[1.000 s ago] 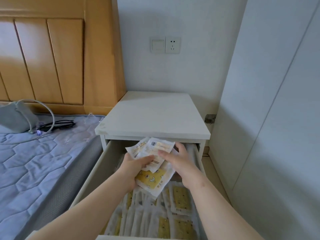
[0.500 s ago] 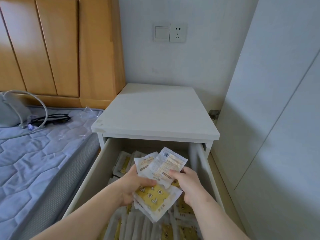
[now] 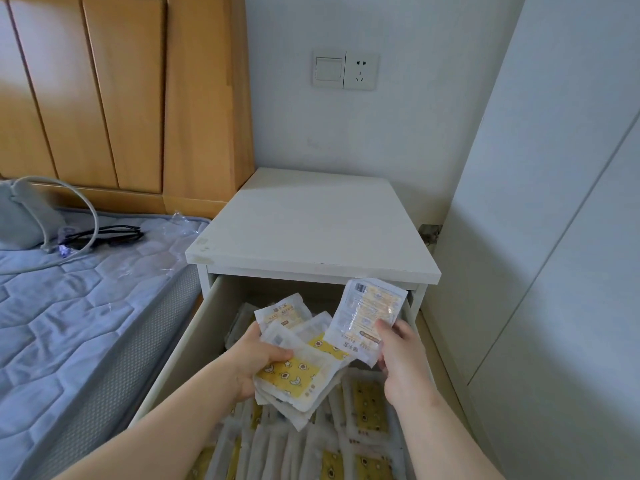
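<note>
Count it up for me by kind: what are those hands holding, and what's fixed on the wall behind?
Single packet, pinched by right hand: 1
Packet bundle, gripped by left hand: 1 (its overlapping packets can't be counted)
Light switch: 1
Power socket: 1
Total: 4

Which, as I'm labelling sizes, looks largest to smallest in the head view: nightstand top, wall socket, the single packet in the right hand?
1. nightstand top
2. single packet, helped by being nearer the camera
3. wall socket, far off, so its true rank against the packet is unsure
</note>
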Available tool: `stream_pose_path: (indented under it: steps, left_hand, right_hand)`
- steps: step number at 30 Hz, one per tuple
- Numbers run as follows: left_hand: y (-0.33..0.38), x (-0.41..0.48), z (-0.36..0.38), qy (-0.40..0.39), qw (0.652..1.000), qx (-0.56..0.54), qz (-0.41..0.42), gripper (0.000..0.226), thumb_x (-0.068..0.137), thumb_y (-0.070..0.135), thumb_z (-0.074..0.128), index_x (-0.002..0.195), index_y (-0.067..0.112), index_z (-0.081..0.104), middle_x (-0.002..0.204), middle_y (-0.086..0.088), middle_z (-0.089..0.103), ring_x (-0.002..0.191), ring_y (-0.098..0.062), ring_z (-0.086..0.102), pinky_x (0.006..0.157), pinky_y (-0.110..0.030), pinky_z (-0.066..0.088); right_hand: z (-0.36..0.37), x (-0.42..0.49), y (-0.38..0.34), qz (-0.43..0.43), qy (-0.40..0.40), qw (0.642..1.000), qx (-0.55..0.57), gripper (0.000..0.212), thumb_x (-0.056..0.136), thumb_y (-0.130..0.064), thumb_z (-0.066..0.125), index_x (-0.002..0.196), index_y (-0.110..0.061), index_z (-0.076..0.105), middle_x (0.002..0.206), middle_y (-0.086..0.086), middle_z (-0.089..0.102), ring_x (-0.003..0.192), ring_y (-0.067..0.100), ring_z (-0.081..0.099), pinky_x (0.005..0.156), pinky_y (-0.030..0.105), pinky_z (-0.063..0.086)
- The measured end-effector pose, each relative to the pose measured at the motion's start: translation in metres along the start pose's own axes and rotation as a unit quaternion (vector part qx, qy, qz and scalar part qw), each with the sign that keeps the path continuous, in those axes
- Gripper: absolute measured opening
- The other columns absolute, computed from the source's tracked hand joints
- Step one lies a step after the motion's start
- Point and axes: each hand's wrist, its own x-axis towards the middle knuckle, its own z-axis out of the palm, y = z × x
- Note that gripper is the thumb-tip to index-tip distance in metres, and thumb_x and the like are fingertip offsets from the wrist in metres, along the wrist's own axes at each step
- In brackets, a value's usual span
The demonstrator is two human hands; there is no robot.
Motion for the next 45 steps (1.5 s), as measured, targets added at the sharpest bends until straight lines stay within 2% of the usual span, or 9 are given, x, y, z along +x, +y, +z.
stream_pose_path:
  steps: [8,16,20,22,26,29,32,37,45]
  left_hand:
    - [0.007,-0.005,-0.007,0.017,1.000,-0.013,0.005,0.079,0.082,-0.013,0.059,0.141,0.032,0.031,0.116,-0.012,0.058,0.095,-0.040,0.063,0.074,-0.057,0.054]
    - [0.005,-0.005,-0.007,0.028,0.999,-0.021,0.010,0.078,0.081,-0.013,0.061,0.139,0.031,0.033,0.111,-0.011,0.059,0.094,-0.039,0.064,0.078,-0.058,0.054]
    - [0.004,-0.003,-0.010,0.052,0.998,-0.041,0.016,0.078,0.080,-0.013,0.062,0.138,0.031,0.035,0.116,-0.010,0.057,0.097,-0.039,0.063,0.082,-0.060,0.052]
    - [0.004,-0.001,-0.010,0.059,0.996,-0.056,0.025,0.079,0.080,-0.014,0.061,0.139,0.031,0.034,0.121,-0.010,0.056,0.099,-0.039,0.062,0.082,-0.060,0.052]
    - [0.002,-0.001,-0.005,0.063,0.994,-0.072,0.049,0.076,0.080,-0.013,0.062,0.137,0.030,0.036,0.121,-0.012,0.057,0.097,-0.040,0.063,0.079,-0.062,0.052]
    - [-0.002,-0.001,0.002,0.054,0.991,-0.096,0.076,0.064,0.082,-0.013,0.060,0.124,0.031,0.040,0.116,-0.012,0.058,0.098,-0.040,0.063,0.080,-0.063,0.051]
    - [-0.005,0.000,0.012,0.054,0.984,-0.127,0.110,0.058,0.084,-0.012,0.058,0.117,0.033,0.040,0.114,-0.010,0.058,0.101,-0.039,0.062,0.082,-0.062,0.051]
    - [-0.010,0.002,0.022,0.053,0.978,-0.159,0.121,0.048,0.088,-0.005,0.056,0.118,0.031,0.045,0.110,-0.010,0.063,0.093,-0.037,0.066,0.079,-0.060,0.053]
    - [-0.005,0.001,0.014,-0.021,0.985,-0.169,0.035,0.040,0.093,-0.005,0.046,0.109,0.030,0.054,0.106,-0.017,0.069,0.094,-0.041,0.067,0.082,-0.062,0.050]
  right_hand:
    - [0.004,-0.007,-0.008,0.044,-0.006,0.993,0.113,0.028,0.098,-0.025,0.033,0.093,-0.023,0.061,0.078,0.002,0.075,0.092,0.018,0.063,0.078,0.034,0.040]
    - [0.001,-0.010,-0.006,0.044,-0.037,0.987,0.150,0.041,0.098,-0.043,0.029,0.105,-0.022,0.063,0.090,0.008,0.074,0.098,0.024,0.060,0.082,0.039,0.042]
    - [-0.001,-0.005,-0.002,0.069,-0.048,0.983,0.163,0.061,0.096,-0.056,0.025,0.097,-0.012,0.068,0.097,0.012,0.071,0.097,0.025,0.060,0.082,0.040,0.043]
    - [0.002,-0.005,-0.001,0.069,-0.054,0.989,0.117,0.049,0.094,-0.053,0.041,0.091,-0.011,0.067,0.093,0.012,0.069,0.092,0.024,0.060,0.078,0.039,0.046]
    - [0.010,-0.007,0.006,0.030,-0.072,0.996,-0.032,0.008,0.086,-0.014,0.067,0.091,-0.014,0.061,0.106,0.013,0.064,0.091,0.025,0.065,0.076,0.039,0.054]
    - [0.018,-0.011,0.009,0.028,-0.091,0.993,-0.063,0.045,0.084,-0.003,0.067,0.119,-0.024,0.049,0.109,0.005,0.062,0.093,0.021,0.065,0.077,0.035,0.055]
    - [0.023,-0.010,0.013,0.071,-0.088,0.993,-0.040,0.075,0.082,-0.004,0.070,0.142,-0.023,0.031,0.103,0.001,0.061,0.096,0.021,0.064,0.092,0.046,0.051]
    - [0.029,-0.005,0.021,0.122,-0.095,0.987,-0.040,0.028,0.080,-0.003,0.072,0.105,-0.009,0.062,0.098,0.010,0.071,0.092,0.028,0.068,0.088,0.048,0.053]
    - [0.026,0.002,0.018,0.100,-0.114,0.988,-0.034,0.024,0.083,0.000,0.066,0.101,-0.016,0.062,0.099,0.006,0.071,0.095,0.027,0.066,0.092,0.051,0.050]
